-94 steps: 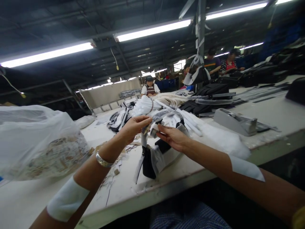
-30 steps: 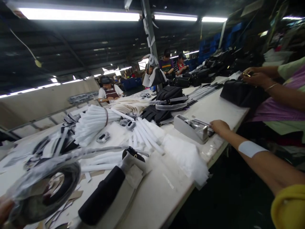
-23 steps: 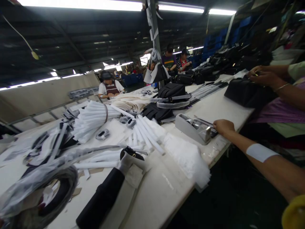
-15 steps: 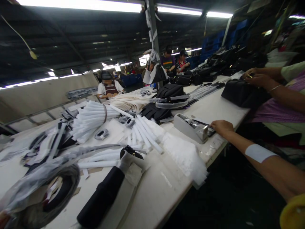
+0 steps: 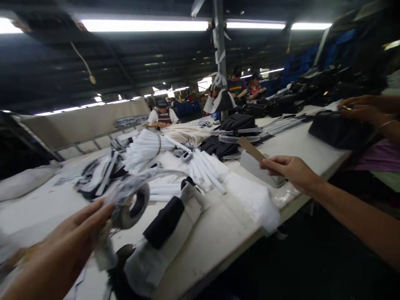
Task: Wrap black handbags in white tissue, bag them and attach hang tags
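My left hand (image 5: 71, 235) is at the lower left, blurred, and holds a coiled dark strap in clear plastic wrap (image 5: 131, 204) just above the table. A black bag part-wrapped in white paper (image 5: 168, 223) lies right beside the coil. At the right, my right hand (image 5: 289, 168) pinches a brown strip of tape (image 5: 250, 150) that runs up and left from the grey tape dispenser (image 5: 261, 171). The hand hovers over the dispenser near the table's front edge (image 5: 237, 246).
A bundle of white paper rolls (image 5: 146, 150) and loose rolls (image 5: 206, 171) lie mid-table, with white foam sheets (image 5: 253, 200) at the edge. Black bags (image 5: 237, 123) sit further back. A co-worker's hands (image 5: 362, 110) rest on a black bag (image 5: 339, 131) at the right; other people sit far back.
My right hand has drawn a strip of tape up from the dispenser. My left hand has risen into view with the wrapped coil. The view has swung slightly left.
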A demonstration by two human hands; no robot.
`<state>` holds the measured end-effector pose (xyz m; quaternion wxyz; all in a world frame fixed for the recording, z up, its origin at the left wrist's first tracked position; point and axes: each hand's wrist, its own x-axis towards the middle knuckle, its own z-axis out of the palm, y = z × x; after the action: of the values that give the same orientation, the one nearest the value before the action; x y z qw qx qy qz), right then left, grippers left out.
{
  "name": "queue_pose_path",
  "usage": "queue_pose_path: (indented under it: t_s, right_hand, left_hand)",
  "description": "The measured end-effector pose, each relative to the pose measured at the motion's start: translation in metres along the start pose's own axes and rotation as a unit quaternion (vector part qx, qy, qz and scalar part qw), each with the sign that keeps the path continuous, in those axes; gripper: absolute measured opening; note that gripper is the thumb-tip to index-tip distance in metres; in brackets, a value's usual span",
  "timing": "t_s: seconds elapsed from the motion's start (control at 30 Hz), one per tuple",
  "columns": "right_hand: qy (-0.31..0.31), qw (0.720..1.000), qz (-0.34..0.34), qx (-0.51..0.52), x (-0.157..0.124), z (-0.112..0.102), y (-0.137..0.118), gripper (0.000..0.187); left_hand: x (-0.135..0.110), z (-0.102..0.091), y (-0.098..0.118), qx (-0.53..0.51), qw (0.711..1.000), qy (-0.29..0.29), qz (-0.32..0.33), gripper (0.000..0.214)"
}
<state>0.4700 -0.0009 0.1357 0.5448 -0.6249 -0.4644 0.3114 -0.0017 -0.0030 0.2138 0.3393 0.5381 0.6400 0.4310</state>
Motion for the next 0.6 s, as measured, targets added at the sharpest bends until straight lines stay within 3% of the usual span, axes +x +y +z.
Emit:
queue_pose_path:
  t_s: [0.1,0.23,0.37,0.6]
  right_hand:
    - [-0.172,0.983,0.022,0.058,-0.042,0.058,-0.024,0.045]
    - [-0.320,0.942,0.047,0.090,-0.089,0.122,-0.044,0.048]
    - [-0.356,0.924,0.050,0.127,-0.110,0.165,-0.061,0.041]
    - [-0.369,0.906,0.027,0.204,-0.116,0.214,-0.082,0.042]
  left_hand:
    - [-0.001,-0.004,0.002,-0.058,0.992,-0.112,-0.010,0.052]
    - [0.003,-0.005,0.002,-0.096,0.979,-0.178,0.025,0.049]
    - [-0.003,-0.007,0.005,-0.080,0.971,-0.215,0.060,0.041]
    - [-0.022,-0.011,0.017,-0.042,0.962,-0.250,0.099,0.041]
